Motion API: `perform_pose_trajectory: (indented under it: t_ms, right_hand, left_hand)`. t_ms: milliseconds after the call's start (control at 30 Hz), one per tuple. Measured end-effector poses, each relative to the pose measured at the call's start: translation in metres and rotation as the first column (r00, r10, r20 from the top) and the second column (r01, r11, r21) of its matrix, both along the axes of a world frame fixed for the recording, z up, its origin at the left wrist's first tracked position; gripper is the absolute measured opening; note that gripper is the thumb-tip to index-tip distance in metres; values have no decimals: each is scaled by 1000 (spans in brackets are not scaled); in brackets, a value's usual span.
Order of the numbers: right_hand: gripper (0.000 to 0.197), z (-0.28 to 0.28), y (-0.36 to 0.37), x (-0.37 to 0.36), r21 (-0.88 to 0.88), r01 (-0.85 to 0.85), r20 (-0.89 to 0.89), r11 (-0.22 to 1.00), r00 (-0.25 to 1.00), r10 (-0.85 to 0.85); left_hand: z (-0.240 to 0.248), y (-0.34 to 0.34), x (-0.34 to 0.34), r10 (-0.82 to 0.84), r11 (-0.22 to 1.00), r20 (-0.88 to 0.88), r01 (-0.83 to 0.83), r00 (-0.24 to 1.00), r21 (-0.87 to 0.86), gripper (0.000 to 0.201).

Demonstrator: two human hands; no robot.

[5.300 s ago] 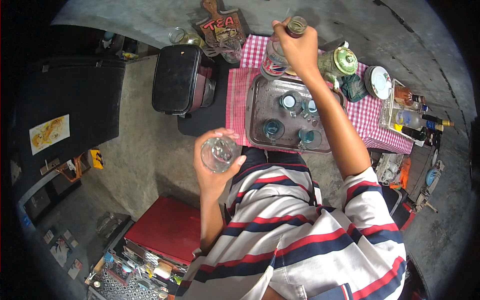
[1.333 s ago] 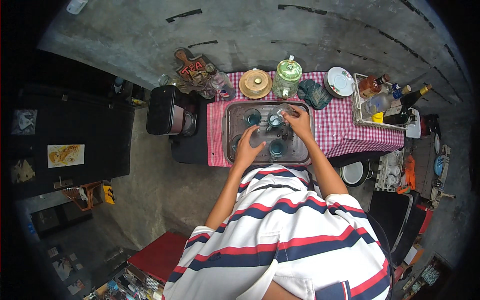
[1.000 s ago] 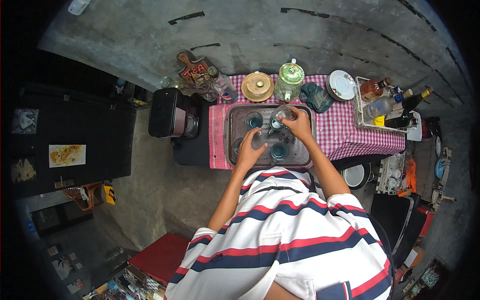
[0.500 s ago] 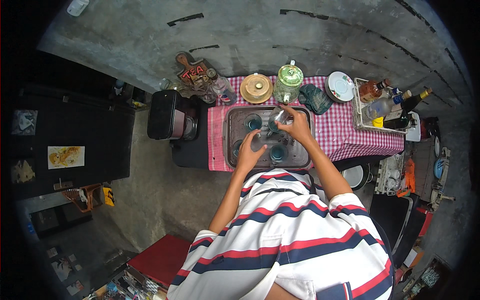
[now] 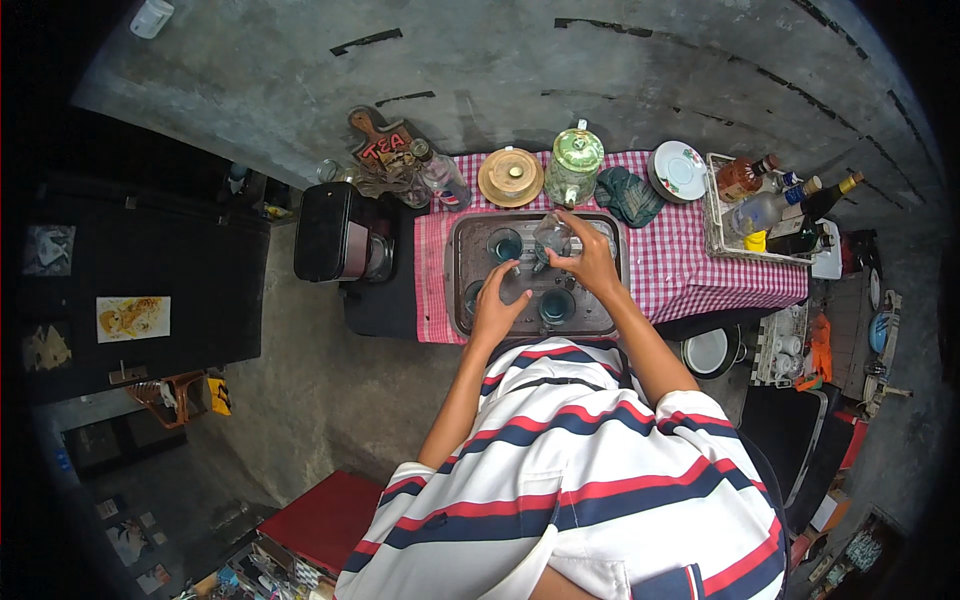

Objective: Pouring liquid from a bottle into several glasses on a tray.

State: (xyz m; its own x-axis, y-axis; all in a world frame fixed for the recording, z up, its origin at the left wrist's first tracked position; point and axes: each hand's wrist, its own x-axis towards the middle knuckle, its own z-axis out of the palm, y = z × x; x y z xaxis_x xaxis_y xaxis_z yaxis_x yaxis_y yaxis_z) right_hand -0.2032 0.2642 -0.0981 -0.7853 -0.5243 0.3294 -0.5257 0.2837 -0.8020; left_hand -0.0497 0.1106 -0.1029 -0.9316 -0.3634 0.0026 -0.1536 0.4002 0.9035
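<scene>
On a brown tray (image 5: 585,325) stand several bluish glass cups: one at the back left (image 5: 505,245), one at the front right (image 5: 556,306) and one at the front left (image 5: 473,296), partly covered by my left hand. My right hand (image 5: 590,258) grips a clear glass cup (image 5: 551,234) between thumb and fingers at the tray's back right. That cup looks tilted, with a bluish cup partly hidden below it. My left hand (image 5: 497,307) hovers near the front-left cup, thumb and fingers apart, holding nothing that I can see.
Behind the tray stand a wooden lidded pot (image 5: 511,177), a green lidded jar (image 5: 577,165), a dark cloth (image 5: 629,195) and stacked plates (image 5: 677,172). A bottle rack (image 5: 760,255) is at the right, a black machine (image 5: 330,230) at the left. Checked cloth (image 5: 680,265) covers the table.
My right hand and the clear glass cup have shifted slightly left. My left hand stays almost where it was.
</scene>
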Motion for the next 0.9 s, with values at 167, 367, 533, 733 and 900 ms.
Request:
perform_pose_trajectory:
  t_ms: [167, 367, 533, 733, 900]
  right_hand:
    - [65, 8, 4, 4, -16, 24, -39, 1000, 999, -25]
    - [66, 14, 6, 6, -33, 32, -55, 999, 998, -34]
    - [66, 13, 8, 9, -38, 36, -92, 999, 995, -40]
    - [67, 12, 2, 7, -55, 42, -97, 998, 994, -47]
    - [67, 15, 5, 9, -90, 81, -38, 993, 996, -85]
  left_hand:
    - [-1, 0, 1, -4, 1000, 20, 4, 1000, -7, 53]
    - [1, 0, 1, -9, 1000, 28, 10, 1000, -3, 53]
    - [4, 1, 2, -3, 1000, 59, 3, 998, 2, 54]
    - [2, -2, 5, -18, 1000, 16, 19, 1000, -24, 54]
    - [3, -6, 7, -35, 998, 48, 37, 998, -42, 54]
